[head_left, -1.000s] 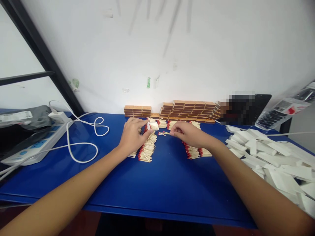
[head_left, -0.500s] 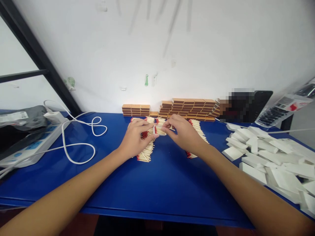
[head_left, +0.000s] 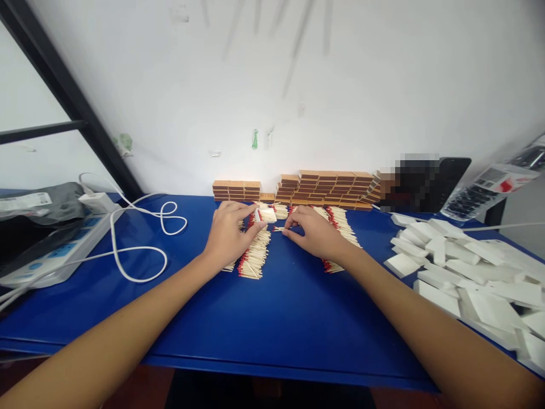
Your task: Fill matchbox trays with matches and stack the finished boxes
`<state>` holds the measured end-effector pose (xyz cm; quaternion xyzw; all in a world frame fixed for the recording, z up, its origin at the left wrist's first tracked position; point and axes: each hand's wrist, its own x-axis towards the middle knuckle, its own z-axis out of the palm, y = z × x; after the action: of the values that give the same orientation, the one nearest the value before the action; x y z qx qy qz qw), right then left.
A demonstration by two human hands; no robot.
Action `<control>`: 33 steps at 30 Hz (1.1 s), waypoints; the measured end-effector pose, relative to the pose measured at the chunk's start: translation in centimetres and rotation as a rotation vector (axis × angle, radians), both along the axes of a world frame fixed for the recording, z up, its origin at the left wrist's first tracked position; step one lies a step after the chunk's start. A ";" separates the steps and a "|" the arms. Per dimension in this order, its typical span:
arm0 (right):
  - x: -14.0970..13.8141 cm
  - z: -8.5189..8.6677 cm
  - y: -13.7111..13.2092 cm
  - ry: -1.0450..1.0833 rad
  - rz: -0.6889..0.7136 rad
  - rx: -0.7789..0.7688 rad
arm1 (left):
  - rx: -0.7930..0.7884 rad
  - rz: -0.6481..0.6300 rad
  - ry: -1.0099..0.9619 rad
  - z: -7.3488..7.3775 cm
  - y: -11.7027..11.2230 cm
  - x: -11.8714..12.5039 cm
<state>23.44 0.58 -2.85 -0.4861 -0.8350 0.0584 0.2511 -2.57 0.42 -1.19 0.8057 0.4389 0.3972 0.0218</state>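
1 small white open cardboard tray [head_left: 267, 215] pinched between thumb and fingers of left hand [head_left: 229, 234]; held left of right hand [head_left: 314, 232], apart from it. Right hand's fingertips drawn together at few loose red-tipped wooden matches [head_left: 278, 229], just below tray; whether sticks are gripped or only touched cannot be told. Thick row of red-headed pale matches [head_left: 254, 255] laid beside left hand on blue table [head_left: 272, 324]. Brown-and-tan rectangular matchboxes [head_left: 336, 186] stacked beyond hands; white cardboard pieces [head_left: 462, 261] heaped right of right forearm.
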 end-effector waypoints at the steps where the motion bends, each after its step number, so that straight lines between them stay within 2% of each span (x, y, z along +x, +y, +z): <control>1: -0.1 -0.1 0.0 -0.002 0.006 -0.007 | 0.001 -0.002 0.004 0.0 0.0 0.0; 12: -0.3 0.2 -0.1 -0.107 0.039 -0.110 | 0.015 -0.012 0.008 -0.3 0.2 0.1; 16: 0.4 1.1 -0.3 -0.104 0.015 -0.089 | 0.007 0.004 0.018 -0.4 0.2 0.0; 21: 1.3 2.6 -0.5 0.031 -0.006 -0.054 | -0.001 -0.002 0.028 -0.5 0.3 0.0; 25: 0.8 2.7 -0.7 0.128 0.004 -0.049 | 0.023 -0.067 0.016 -0.7 0.3 0.1; 33: -0.7 2.2 -1.4 0.142 0.105 0.092 | 0.053 -0.247 -0.009 -0.7 -0.1 0.3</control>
<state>22.70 -0.82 -0.62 -0.4245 -0.8412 0.0672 0.3281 -2.27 0.34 -1.94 0.8520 0.3255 0.4068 0.0512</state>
